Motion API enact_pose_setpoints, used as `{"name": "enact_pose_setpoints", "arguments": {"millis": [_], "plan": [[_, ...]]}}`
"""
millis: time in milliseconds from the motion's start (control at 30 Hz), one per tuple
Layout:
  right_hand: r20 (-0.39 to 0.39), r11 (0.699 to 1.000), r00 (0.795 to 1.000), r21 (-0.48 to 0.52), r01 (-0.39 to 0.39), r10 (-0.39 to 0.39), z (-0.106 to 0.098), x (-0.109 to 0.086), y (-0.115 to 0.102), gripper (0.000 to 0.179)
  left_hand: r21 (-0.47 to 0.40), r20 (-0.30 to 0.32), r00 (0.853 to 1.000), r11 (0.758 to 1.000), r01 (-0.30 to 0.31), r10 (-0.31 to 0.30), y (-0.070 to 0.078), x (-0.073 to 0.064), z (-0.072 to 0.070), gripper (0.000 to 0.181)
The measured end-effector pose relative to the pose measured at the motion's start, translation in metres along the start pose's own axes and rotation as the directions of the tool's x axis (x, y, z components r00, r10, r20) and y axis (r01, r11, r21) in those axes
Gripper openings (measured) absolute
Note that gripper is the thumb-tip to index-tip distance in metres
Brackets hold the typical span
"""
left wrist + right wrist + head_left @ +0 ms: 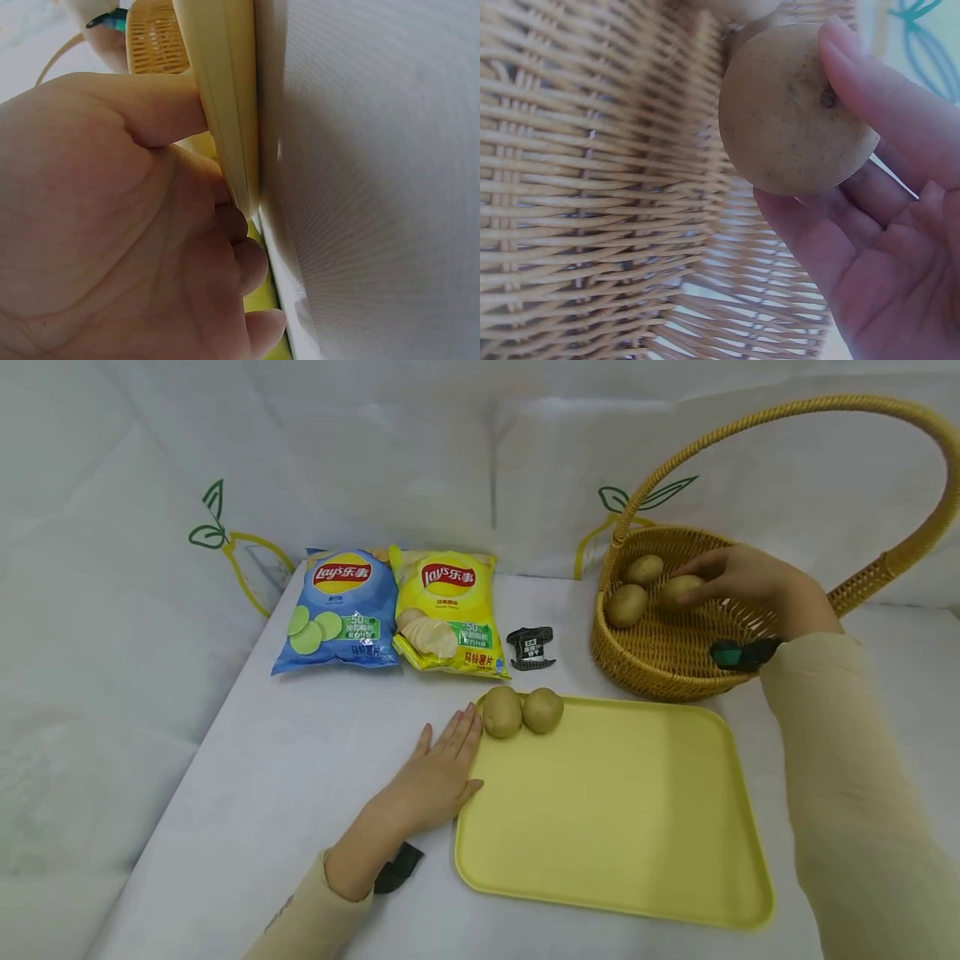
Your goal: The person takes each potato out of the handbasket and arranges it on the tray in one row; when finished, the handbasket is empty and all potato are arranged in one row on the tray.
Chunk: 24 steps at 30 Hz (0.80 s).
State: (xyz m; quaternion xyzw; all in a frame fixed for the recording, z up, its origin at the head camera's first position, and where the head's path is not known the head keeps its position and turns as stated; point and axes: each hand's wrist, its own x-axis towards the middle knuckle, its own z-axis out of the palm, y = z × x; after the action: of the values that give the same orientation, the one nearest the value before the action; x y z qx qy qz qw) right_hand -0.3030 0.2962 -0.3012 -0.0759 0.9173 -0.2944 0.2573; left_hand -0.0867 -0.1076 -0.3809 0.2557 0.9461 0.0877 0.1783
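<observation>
Inside the wicker basket at the right, my right hand pinches a potato between thumb and fingers. The right wrist view shows this round, pale brown potato up close, held above the woven bottom. Two other potatoes lie beside it in the basket, one at the back and one nearer the left wall. My left hand rests with extended fingers against the left edge of the yellow tray. Two potatoes sit side by side in the tray's far left corner, the left potato close to my fingertips.
Behind the tray lie a blue chip bag, a yellow chip bag and a small black packet. The basket's tall handle arches over the right side. White cloth covers the table and the wall behind.
</observation>
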Motion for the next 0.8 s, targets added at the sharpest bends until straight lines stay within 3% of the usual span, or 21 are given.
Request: {"name": "enact_pose_setpoints", "arguments": {"millis": [567, 800], "plan": [[-0.125, 0.995, 0.988, 0.037, 0.098, -0.093, 0.010, -0.038, -0.022, 0.061, 0.011, 0.004, 1.000, 1.000, -0.004, 0.004, 0.000, 0.001, 0.000, 0.073], [-0.177, 0.983, 0.967, -0.050, 0.177, -0.183, 0.023, -0.055, -0.041, 0.057, -0.001, 0.010, 1.000, 1.000, -0.002, 0.002, 0.001, -0.001, -0.002, 0.072]]}}
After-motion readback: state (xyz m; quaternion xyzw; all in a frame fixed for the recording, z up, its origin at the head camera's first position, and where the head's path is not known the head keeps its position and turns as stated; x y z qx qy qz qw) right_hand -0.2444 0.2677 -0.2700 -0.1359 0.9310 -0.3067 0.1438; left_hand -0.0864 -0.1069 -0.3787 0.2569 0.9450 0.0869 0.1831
